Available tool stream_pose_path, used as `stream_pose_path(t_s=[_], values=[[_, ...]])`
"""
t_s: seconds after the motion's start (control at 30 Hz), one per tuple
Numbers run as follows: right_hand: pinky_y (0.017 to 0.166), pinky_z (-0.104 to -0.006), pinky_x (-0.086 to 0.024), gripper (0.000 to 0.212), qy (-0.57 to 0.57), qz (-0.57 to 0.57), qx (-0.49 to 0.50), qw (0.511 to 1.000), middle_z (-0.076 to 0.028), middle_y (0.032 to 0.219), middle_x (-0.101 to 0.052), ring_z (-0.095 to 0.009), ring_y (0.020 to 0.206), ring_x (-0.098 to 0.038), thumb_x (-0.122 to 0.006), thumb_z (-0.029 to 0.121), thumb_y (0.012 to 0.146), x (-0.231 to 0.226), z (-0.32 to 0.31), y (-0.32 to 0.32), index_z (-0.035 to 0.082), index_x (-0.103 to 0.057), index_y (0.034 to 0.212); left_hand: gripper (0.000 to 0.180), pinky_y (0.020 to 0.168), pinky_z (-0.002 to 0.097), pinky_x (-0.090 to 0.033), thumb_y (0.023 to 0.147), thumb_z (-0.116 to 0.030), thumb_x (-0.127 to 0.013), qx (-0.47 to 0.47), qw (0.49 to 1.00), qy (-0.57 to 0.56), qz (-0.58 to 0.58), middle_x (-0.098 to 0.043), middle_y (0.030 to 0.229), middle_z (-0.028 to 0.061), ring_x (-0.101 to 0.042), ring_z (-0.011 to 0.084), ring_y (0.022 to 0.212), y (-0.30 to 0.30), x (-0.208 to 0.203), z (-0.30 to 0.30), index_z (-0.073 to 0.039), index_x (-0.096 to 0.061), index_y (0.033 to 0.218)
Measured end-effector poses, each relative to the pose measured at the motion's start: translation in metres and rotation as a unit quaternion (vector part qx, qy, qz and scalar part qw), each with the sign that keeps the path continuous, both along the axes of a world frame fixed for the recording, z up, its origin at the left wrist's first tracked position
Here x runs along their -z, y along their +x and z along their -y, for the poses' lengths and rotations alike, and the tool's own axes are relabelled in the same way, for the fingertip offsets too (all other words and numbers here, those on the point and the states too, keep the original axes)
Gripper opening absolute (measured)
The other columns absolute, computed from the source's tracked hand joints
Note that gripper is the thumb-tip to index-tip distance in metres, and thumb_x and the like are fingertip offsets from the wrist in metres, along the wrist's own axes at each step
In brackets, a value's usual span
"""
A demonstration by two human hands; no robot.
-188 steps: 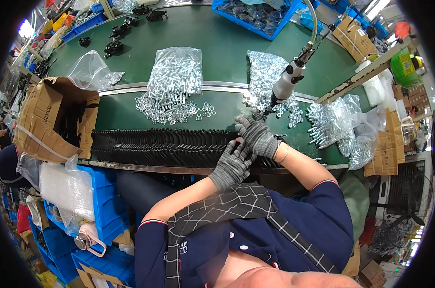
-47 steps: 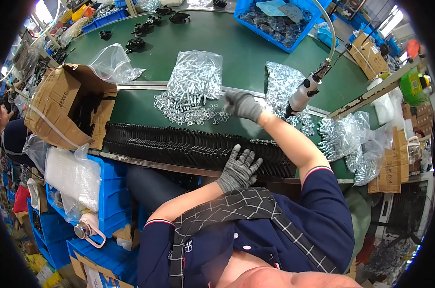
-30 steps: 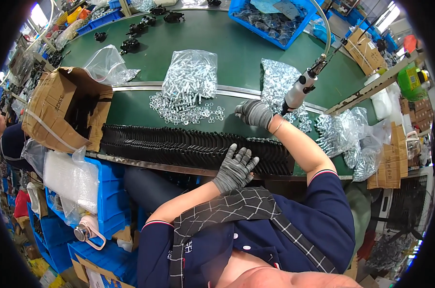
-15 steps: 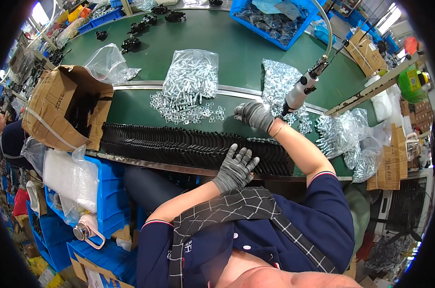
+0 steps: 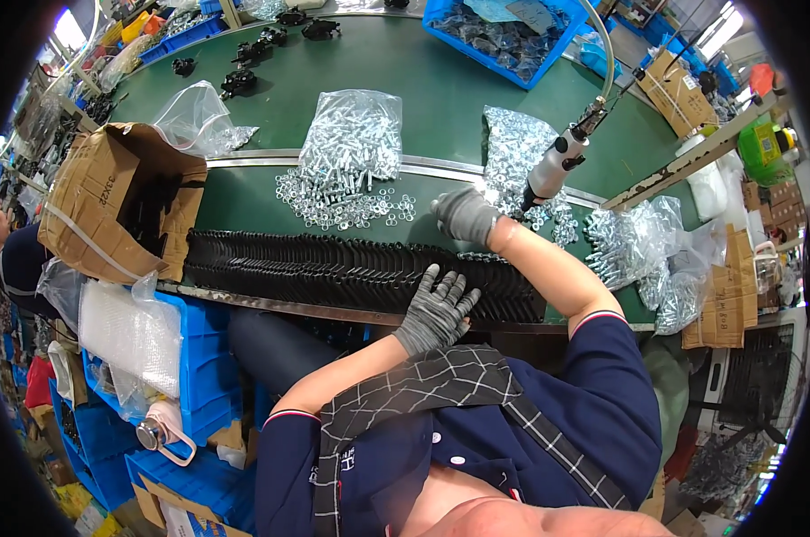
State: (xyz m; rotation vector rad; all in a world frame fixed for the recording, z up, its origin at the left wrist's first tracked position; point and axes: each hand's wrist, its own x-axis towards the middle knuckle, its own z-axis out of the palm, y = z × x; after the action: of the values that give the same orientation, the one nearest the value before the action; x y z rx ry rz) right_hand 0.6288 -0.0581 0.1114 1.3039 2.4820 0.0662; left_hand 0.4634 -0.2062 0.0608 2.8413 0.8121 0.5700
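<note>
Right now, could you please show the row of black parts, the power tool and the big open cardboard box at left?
Row of black parts [image 5: 333,276], head view: middle of the row.
Power tool [image 5: 550,170], head view: silver body.
Cardboard box [image 5: 84,192], head view: side wall.

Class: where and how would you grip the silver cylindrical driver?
The driver is probably best gripped round its mid-barrel, from the near right: it slants, black tip low, pale hose on top, and a clear plastic bag of small metal parts lies to its left.
</note>
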Motion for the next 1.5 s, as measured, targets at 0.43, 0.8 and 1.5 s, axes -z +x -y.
stream_pose_path(t_s=[0.43,0.8,1.5], values=[[0.083,-0.0412,-0.046,0.018,0.143,-0.263,-0.013,0.954,-0.006,0.083,-0.063,-0.027,0.085,-0.061,-0.066,0.025,0.077,-0.001,0.091,0.016,0.012,-0.067,0.091,0.061,0.115,0.0607,-0.017,0.080,-0.042,-0.062,0.018,1.000,-0.011,0.005,-0.056,0.133,0.0216,-0.049,0.0377,0.129,-0.001,0.007,-0.007,-0.012,-0.058,0.132],[0.096,-0.0446,-0.042,0.019,0.157,-0.187,0.022,0.969,-0.006,0.087,-0.065,-0.027,0.095,-0.061,-0.063,0.027,0.081,0.000,0.095,0.009,0.011,-0.067,0.090,0.061,0.114,0.0619,-0.019,0.077,-0.040,-0.065,0.032,0.999,-0.023,0.021,-0.056,0.132,0.0224,-0.050,0.0392,0.126,0.004,0.012,-0.006,-0.011,-0.060,0.130],[0.112,-0.0549,-0.025,0.038,0.176,-0.161,0.018,0.971,-0.013,0.111,-0.063,-0.031,0.114,-0.055,-0.062,0.034,0.085,0.011,0.095,0.010,0.004,-0.063,0.107,0.063,0.114,0.0625,-0.018,0.075,-0.040,-0.066,0.027,0.999,-0.001,0.030,-0.056,0.132,0.0215,-0.047,0.0394,0.129,0.006,0.008,-0.003,-0.011,-0.060,0.130]])
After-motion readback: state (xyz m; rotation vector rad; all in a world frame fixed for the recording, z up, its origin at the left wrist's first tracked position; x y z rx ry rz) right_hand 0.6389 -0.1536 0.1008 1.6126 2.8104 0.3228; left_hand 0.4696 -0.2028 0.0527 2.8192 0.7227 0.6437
